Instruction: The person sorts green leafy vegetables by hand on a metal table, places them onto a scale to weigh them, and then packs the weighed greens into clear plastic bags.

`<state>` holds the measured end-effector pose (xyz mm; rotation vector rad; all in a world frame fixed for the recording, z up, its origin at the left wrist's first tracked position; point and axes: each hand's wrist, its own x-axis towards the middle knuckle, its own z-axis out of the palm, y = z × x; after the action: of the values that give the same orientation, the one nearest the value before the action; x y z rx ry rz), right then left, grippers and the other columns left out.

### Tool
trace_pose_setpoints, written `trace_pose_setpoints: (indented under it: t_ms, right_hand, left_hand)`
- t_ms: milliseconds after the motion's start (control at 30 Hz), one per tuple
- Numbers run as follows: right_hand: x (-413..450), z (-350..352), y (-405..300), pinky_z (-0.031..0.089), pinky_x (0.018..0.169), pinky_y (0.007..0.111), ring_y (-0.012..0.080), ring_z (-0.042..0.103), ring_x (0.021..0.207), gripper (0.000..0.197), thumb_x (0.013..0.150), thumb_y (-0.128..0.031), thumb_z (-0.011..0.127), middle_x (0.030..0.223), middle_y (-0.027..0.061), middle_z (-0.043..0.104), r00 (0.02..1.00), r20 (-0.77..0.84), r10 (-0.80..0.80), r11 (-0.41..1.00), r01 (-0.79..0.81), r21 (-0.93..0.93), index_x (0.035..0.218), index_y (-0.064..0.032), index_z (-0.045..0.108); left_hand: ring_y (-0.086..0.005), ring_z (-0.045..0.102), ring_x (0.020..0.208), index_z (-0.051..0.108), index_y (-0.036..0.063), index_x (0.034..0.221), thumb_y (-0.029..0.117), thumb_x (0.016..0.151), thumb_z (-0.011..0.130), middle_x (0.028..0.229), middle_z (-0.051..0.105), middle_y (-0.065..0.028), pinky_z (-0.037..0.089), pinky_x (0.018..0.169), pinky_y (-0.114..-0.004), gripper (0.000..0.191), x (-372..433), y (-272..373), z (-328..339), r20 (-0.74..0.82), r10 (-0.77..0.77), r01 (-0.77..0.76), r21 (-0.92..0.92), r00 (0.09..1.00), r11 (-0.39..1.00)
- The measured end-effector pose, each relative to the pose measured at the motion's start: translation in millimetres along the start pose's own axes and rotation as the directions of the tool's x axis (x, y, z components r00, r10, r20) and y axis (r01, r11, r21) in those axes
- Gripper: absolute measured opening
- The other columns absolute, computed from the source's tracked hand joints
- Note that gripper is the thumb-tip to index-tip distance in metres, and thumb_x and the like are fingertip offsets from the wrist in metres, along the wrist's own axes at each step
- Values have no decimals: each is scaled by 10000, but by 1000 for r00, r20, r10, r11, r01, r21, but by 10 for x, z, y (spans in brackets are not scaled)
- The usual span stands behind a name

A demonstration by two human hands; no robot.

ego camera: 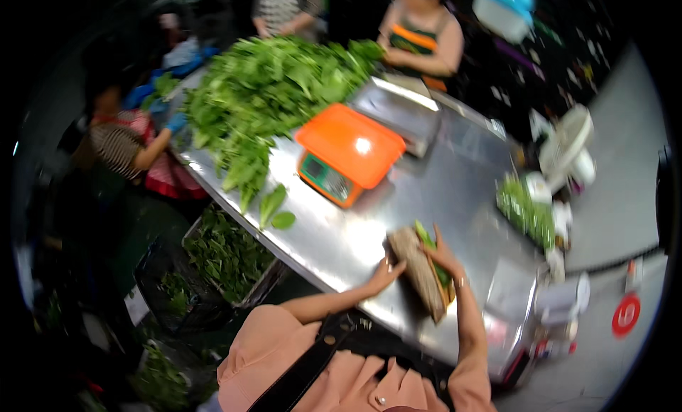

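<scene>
A brown trough-like holder point(418, 268), apparently wooden, rests on the metal table before me with leafy greens point(441, 273) inside. Against its left side is my left hand point(387, 277), thumb and fingers at the wall. My right hand point(443, 256) reaches over the opposite side and touches the greens and the rim, its fingers spread. Blur and the holder's wall hide how firmly the right fingers grip. Beyond the holder stands a weighing scale with an orange pan point(354, 144). A large heap of leafy greens point(277, 87) covers the table's far left.
A metal tray point(397, 111) sits behind the scale. Bagged greens point(525, 209), a fan point(566, 143) and a white cylindrical container point(559, 295) line the right side. Crates of greens point(226, 255) stand below the left table edge point(298, 265). Three other people work around the far side.
</scene>
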<state>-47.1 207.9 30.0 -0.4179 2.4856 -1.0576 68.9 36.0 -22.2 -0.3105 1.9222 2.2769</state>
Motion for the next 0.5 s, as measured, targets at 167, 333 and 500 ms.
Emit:
trace_pose_setpoints:
  t_ms: [167, 333, 500]
  right_hand:
    - [-176, 170, -212, 395, 895, 392, 384, 484, 1075, 762, 785, -482, 524, 1163, 245, 496, 990, -129, 56, 998, -54, 18, 1374, -164, 160]
    - [-568, 153, -307, 379, 938, 417, 395, 434, 1129, 723, 806, -473, 472, 1262, 224, 415, 948, -271, 165, 975, -116, 188, 1382, -199, 134]
    - [-969, -39, -500, 352, 985, 442, 401, 370, 1182, 1012, 627, -469, 646, 1334, 232, 300, 933, -317, 171, 970, -104, 218, 1387, -233, 21]
  left_hand:
    - [-319, 272, 1229, 9, 12, 1359, 267, 846, 548, 1352, 211, -243, 257, 1005, -376, 786, 244, -200, 264, -75, 122, -123, -5, 990, 992]
    - [-279, 278, 1228, -32, 80, 1374, 246, 875, 502, 1371, 191, -181, 284, 992, -356, 749, 67, 238, 366, 200, 154, -140, -84, 967, 987]
    - [-310, 196, 1276, -46, 33, 1368, 230, 878, 475, 1408, 78, -191, 239, 1023, -369, 742, -45, 398, 605, 341, 215, -251, 66, 915, 966]
